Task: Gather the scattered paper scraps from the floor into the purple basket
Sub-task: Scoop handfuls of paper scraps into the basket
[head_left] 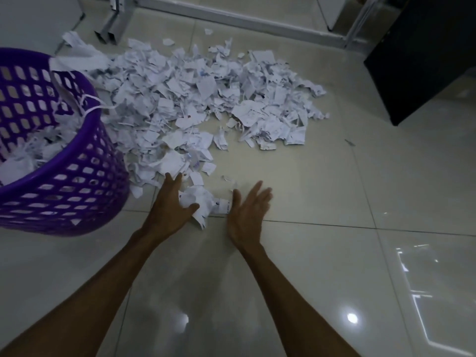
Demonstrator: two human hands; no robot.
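While both hands sit low on the glossy cream floor tiles (322, 191), the step in hand looks like corralling a small clump of crumpled white paper scraps (199, 202) lying between them. The left hand (168, 202) touches the clump's left side, fingers straight and thumb spread under its near edge. The right hand (248, 210) stands just right of it, fingers extended and slightly blurred, palm turned toward the paper; neither hand grips anything yet.

To do this well, I would bring the palms together beneath the clump, so loose bits do not slip out, then lift it left into the purple perforated plastic basket (77, 191), which stands near left and already holds torn paper.

Most of the work remains: a broad heap of torn white paper (206, 99) spreads across the far floor, touching the basket's right side, and one scrap drapes over its far rim. A black cabinet (422, 55) stands far right and grey metal table legs (113, 24) far left; neither blocks the short path to the basket.
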